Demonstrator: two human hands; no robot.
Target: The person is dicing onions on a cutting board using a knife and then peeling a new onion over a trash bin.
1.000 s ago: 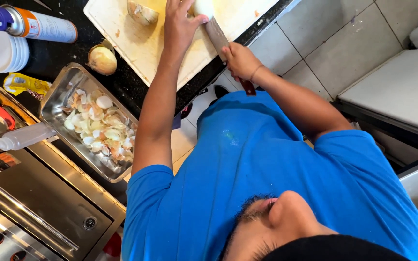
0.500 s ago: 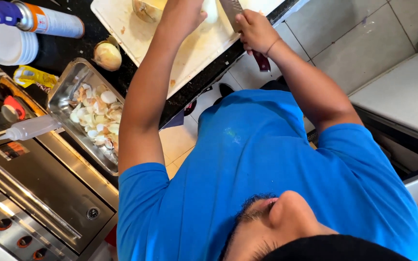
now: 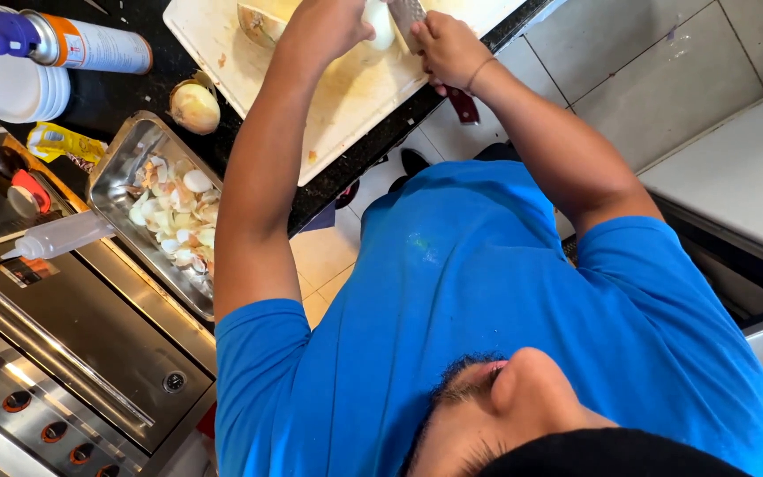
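Hands at top centre of frame: left hand (image 3: 324, 31) clamps a smooth white peeled onion (image 3: 380, 22) on a pale, stained cutting board (image 3: 346, 97), right hand (image 3: 446, 49) wraps tight around a knife (image 3: 408, 12) with a dark red handle, blade against the onion. Board sits on a glossy black counter (image 3: 125, 97); grey tiled floor at upper right. Left of frame: rectangular steel tray (image 3: 117, 181) of papery onion skins, unpeeled onion (image 3: 194, 106), spray can (image 3: 86, 42) with blue cap, white plate stack (image 3: 11, 84), clear squeeze bottle (image 3: 59, 238), yellow packet (image 3: 62, 141).
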